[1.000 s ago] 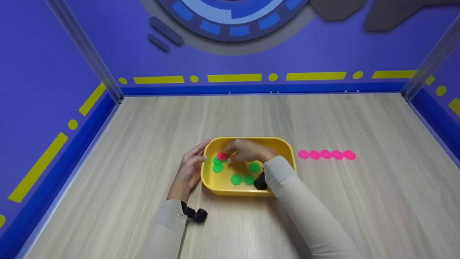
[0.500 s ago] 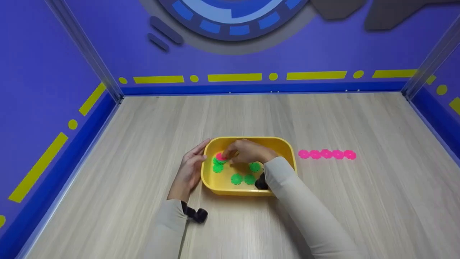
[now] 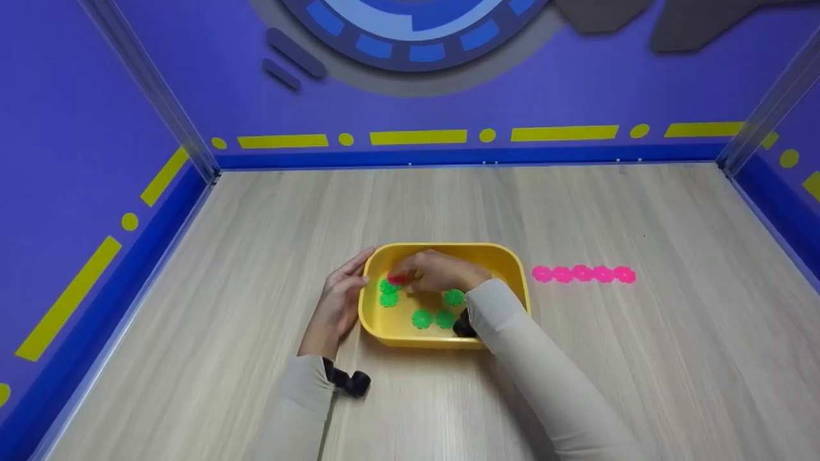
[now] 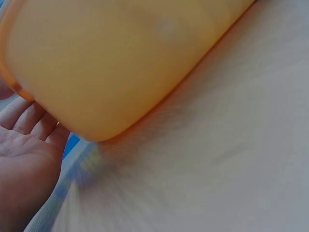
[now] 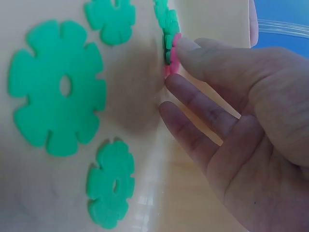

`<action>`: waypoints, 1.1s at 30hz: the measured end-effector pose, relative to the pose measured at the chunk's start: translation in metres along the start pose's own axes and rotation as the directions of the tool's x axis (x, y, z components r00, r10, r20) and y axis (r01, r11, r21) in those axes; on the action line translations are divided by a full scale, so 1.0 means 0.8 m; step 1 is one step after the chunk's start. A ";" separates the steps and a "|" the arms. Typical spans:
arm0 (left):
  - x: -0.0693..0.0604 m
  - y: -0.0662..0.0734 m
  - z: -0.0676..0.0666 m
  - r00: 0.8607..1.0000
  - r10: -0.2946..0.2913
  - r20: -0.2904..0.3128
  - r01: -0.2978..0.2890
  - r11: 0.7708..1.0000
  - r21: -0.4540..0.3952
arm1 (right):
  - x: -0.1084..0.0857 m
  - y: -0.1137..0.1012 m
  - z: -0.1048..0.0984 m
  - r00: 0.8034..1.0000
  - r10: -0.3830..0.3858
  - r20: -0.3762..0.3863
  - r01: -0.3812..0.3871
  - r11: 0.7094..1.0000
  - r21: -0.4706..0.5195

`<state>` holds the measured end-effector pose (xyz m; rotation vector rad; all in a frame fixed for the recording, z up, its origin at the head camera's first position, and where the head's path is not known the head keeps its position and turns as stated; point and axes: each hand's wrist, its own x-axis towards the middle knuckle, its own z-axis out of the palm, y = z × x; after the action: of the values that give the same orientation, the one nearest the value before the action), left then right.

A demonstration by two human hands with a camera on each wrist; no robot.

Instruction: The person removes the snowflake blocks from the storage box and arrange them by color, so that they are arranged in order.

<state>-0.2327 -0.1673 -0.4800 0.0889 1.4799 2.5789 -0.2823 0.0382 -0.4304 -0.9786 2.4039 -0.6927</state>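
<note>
A yellow tub (image 3: 410, 341) stands on the table with green notched discs (image 3: 421, 319) lying inside. The left hand (image 3: 330, 307) grips the tub's left wall, thumb on the rim and fingers along the outside; in the left wrist view the hand (image 4: 29, 150) is beside the tub's wall (image 4: 120, 63). Inside the tub, the right hand (image 3: 439, 270) pinches a pink notched disc (image 3: 398, 280) just above green ones at the left end. The right wrist view has the thumb of the hand (image 5: 256, 106) on the pink disc (image 5: 175, 54), tilted edge-on against green discs (image 5: 169, 29).
Right of the tub, several pink discs (image 3: 582, 273) lie in a row on the wooden table (image 3: 640, 371). Blue-purple walls (image 3: 410, 109) with yellow markings bound the table at the back and sides. Black wrist cameras are strapped at both sleeves.
The right hand's fingers have shifted slightly left over the pink disc, which now shows as a thinner, more tilted shape. The left hand and the tub have stayed in place.
</note>
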 end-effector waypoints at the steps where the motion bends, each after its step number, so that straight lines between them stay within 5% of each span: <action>1: 0.000 0.000 0.000 1.000 0.001 -0.001 -0.001 1.000 0.001 | 0.000 0.000 0.000 1.000 0.009 0.006 -0.008 1.000 -0.003; 18: 0.000 0.000 0.001 1.000 -0.010 -0.017 0.010 1.000 0.018 | -0.003 0.005 -0.001 0.992 -0.109 -0.062 0.107 0.993 -0.046; 33: -0.002 0.001 0.001 1.000 -0.009 -0.002 0.009 1.000 0.011 | -0.001 0.002 0.002 0.998 -0.054 -0.021 0.053 0.998 -0.039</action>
<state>-0.2314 -0.1675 -0.4788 0.0808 1.4921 2.5642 -0.2814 0.0392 -0.4322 -1.0596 2.4266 -0.6815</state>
